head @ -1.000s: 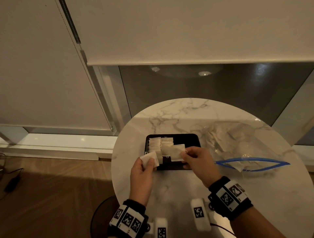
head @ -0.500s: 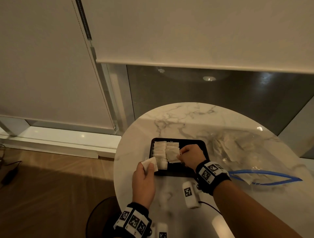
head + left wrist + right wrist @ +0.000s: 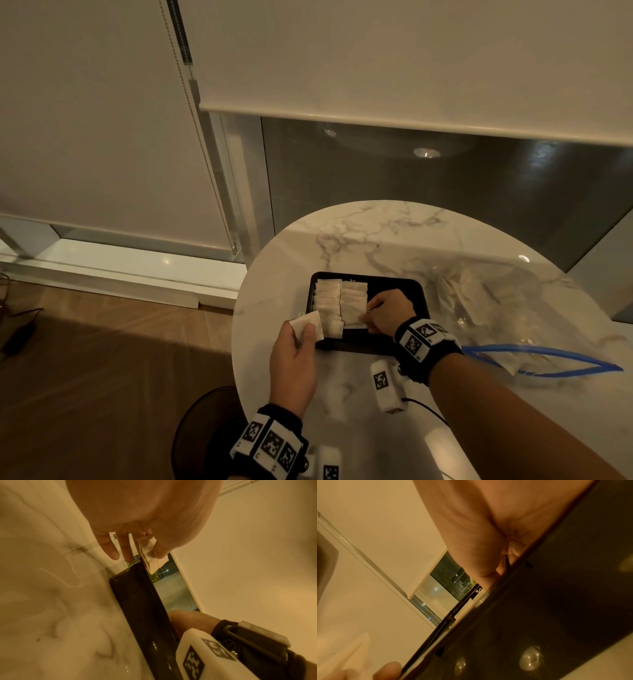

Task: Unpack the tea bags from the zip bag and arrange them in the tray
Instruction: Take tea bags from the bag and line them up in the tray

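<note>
Two rows of tea bags (image 3: 340, 303) already fill the tray (image 3: 416, 291) between the hands. The right hand (image 3: 388, 313) pinches one into place; the left hand (image 3: 294, 356) pinches another tea bag (image 3: 308, 325). More wait in the zip bag (image 3: 496, 308) beyond the right hand.

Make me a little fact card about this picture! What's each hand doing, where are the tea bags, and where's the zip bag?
left hand: pinches one tea bag above the tray's near left corner
right hand: down in the tray, fingers on the nearest bag of the right row
tray: black, on the table, two rows of tea bags at its left side
zip bag: clear, blue zip, lying open right of the tray, some tea bags inside
</note>
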Demonstrator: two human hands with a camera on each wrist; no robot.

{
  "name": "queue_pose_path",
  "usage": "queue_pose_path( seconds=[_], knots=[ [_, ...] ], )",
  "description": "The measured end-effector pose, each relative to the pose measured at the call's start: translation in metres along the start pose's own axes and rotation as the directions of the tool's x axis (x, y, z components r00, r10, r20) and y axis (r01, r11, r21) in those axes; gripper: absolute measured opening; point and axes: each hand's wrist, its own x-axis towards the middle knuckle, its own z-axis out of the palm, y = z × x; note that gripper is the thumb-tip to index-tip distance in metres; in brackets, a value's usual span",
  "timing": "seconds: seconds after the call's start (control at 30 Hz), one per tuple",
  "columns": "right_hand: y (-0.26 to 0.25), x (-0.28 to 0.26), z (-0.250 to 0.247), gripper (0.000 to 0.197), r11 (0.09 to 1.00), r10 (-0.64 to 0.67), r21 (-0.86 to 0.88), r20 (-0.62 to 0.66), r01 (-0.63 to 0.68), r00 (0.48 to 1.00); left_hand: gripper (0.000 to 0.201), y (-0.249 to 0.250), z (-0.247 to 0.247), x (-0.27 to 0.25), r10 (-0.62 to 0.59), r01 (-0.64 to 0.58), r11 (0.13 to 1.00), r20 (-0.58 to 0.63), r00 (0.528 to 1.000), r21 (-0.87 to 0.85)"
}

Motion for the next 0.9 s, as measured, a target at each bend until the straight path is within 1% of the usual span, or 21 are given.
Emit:
queue_pose_path(
  seconds=[0.13,0.27,0.33,0.43,0.57,0.63,0.7,0.8,0.9],
  knots=[
    [-0.002,0.000,0.000,0.017,1.000,-0.004,0.004,0.012,0.004,1.000,0.009,0.000,0.000,0.000,-0.007,0.007,1.000,0.002,1.000,-0.007],
    [-0.002,0.000,0.001,0.017,1.000,-0.005,0.006,0.026,0.005,1.000,0.015,0.004,-0.001,-0.002,-0.014,0.014,1.000,0.012,1.000,-0.011],
    [-0.002,-0.001,0.001,0.017,1.000,-0.010,-0.001,0.032,0.010,0.999,0.013,0.009,-0.003,-0.003,-0.006,0.007,1.000,0.014,1.000,-0.003],
    [-0.001,-0.002,-0.001,0.019,0.999,-0.031,-0.014,0.021,0.032,0.999,0.008,0.014,-0.007,-0.003,0.009,-0.009,1.000,0.007,1.000,0.007],
    [0.000,-0.004,-0.006,0.015,0.997,-0.061,-0.040,0.018,0.062,0.998,0.014,0.018,-0.011,-0.003,0.023,-0.023,1.000,-0.023,0.999,0.000],
    [-0.001,-0.008,-0.011,0.012,0.996,-0.085,-0.033,0.001,0.085,0.996,0.016,0.022,-0.012,-0.004,0.035,-0.035,0.999,-0.035,0.999,-0.005],
    [-0.001,-0.012,-0.017,0.010,0.993,-0.118,-0.025,-0.053,0.117,0.992,0.014,0.028,-0.014,-0.005,0.049,-0.050,0.999,-0.045,0.998,-0.010],
    [-0.003,-0.025,-0.025,0.008,0.980,-0.181,0.061,-0.111,0.188,0.977,0.012,0.037,-0.017,-0.008,0.083,-0.083,0.996,-0.028,0.996,-0.025],
    [-0.005,-0.053,-0.031,0.008,0.939,-0.267,0.204,-0.066,0.275,0.961,0.013,0.048,-0.016,-0.012,0.098,-0.096,0.994,0.050,0.994,-0.044]
  ],
)
